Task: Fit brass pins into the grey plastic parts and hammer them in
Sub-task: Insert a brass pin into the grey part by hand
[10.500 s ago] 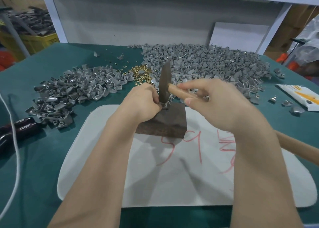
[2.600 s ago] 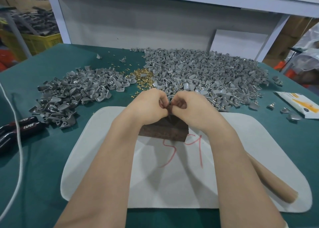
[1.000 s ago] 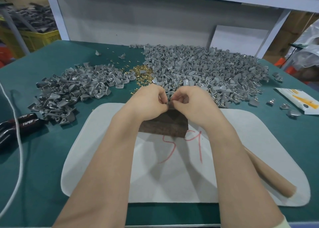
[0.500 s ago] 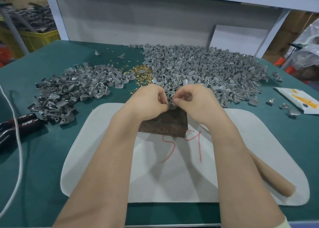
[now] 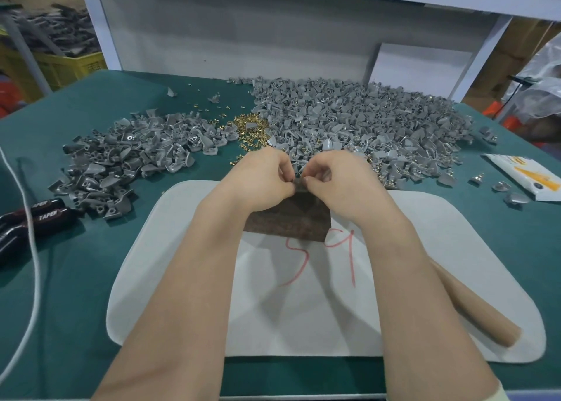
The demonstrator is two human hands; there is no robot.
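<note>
fingers (image 5: 285,170) of left hand (image 5: 262,179) and right hand (image 5: 341,182) curl, pinching one grey part (image 5: 299,183).

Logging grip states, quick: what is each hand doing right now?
Left hand: fingers curled, pinching the grey part over the dark block.
Right hand: fingers curled, pinching the same part from the other side.

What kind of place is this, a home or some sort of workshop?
Most likely a small factory assembly bench. Heaps of identical grey plastic parts lie on the green-covered table, a pile of small brass pins sits between them, and a yellow plastic crate stands behind the bench.
</note>
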